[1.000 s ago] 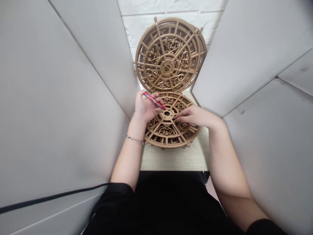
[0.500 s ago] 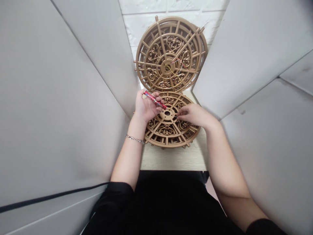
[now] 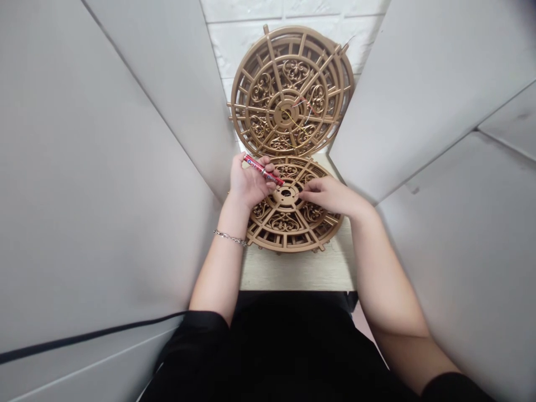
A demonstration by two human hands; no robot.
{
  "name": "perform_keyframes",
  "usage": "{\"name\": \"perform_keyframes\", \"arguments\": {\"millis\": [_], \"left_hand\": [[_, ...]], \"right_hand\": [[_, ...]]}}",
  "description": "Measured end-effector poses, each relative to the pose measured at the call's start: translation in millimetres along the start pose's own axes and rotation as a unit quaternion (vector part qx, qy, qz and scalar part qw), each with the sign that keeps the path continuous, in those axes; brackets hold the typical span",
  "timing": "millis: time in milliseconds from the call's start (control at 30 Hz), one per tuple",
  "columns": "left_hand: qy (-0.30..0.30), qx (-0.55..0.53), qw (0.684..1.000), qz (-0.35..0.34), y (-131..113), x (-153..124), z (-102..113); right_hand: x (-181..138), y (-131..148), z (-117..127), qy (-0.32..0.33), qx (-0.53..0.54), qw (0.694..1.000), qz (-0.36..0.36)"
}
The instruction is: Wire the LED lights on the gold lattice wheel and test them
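Note:
My left hand (image 3: pixel 252 181) holds two red batteries (image 3: pixel 263 170) end to end, lying slanted across the palm with the fingers curled behind them. Their lower end points at the centre hole of a gold round openwork frame (image 3: pixel 285 242) that lies flat. Over the right side of that hub, the thumb and fingertips of my right hand (image 3: pixel 320 194) are pinched together, closed. Whatever sits between those fingertips is too small to make out. A thin wire rises near the batteries' upper end.
Behind, more gold round frames (image 3: pixel 293 61) lean stacked against the white brick-patterned wall (image 3: pixel 247 10), with thin yellow, red and white wires (image 3: pixel 302 128) at their hub. Grey panels (image 3: pixel 125 167) close in on both sides. A pale wooden table (image 3: pixel 293 273) bears the lower frame.
My right fingertips have shifted slightly left and up, closer to the centre hole. The left hand keeps the batteries in nearly the same place. The whole view has shifted a little.

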State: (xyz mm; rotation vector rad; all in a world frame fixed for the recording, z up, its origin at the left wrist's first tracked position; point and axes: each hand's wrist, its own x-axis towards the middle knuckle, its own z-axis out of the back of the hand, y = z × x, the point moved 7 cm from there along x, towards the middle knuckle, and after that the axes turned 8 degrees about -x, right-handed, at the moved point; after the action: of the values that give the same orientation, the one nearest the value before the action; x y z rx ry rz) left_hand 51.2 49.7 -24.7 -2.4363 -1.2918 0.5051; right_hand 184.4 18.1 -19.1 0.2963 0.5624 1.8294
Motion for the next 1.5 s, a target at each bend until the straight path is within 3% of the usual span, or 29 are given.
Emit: {"name": "perform_keyframes", "arguments": {"millis": [200,433,633,800,967,1067,1200,1500], "left_hand": [[-0.005,-0.005,1.0,-0.002,-0.1,-1.0,0.4],[0.009,-0.001,1.0,-0.006,-1.2,0.7,1.3],[0.015,-0.006,1.0,-0.005,-1.1,0.2,0.5],[0.002,-0.02,1.0,-0.009,-2.1,0.4,2.5],[-0.002,-0.025,1.0,-0.019,-3.5,0.6,2.8],[-0.01,-0.03,0.999,-0.023,-3.5,0.1,3.1],[-0.016,-0.037,0.999,-0.028,-3.7,-0.5,3.7],[0.001,-0.037,0.999,-0.03,-5.8,-0.2,2.0]], "right_hand": [[-0.8,-7.2,-4.1,0.017,0.167,0.985,-0.03],[7.2,0.3,-11.6,-0.015,0.386,0.922,-0.013],[8.9,0.8,-15.5,-0.008,0.322,0.947,-0.01],[7.8,9.0,-22.7,0.013,0.381,0.924,-0.024],[9.6,10.3,-14.1,-0.07,0.374,0.925,-0.006],[10.7,13.2,-11.0,-0.089,0.408,0.908,0.035],[12.3,12.1,-17.5,-0.062,0.442,0.894,0.033],[10.5,18.8,-20.2,-0.022,0.38,0.923,0.061]]}}
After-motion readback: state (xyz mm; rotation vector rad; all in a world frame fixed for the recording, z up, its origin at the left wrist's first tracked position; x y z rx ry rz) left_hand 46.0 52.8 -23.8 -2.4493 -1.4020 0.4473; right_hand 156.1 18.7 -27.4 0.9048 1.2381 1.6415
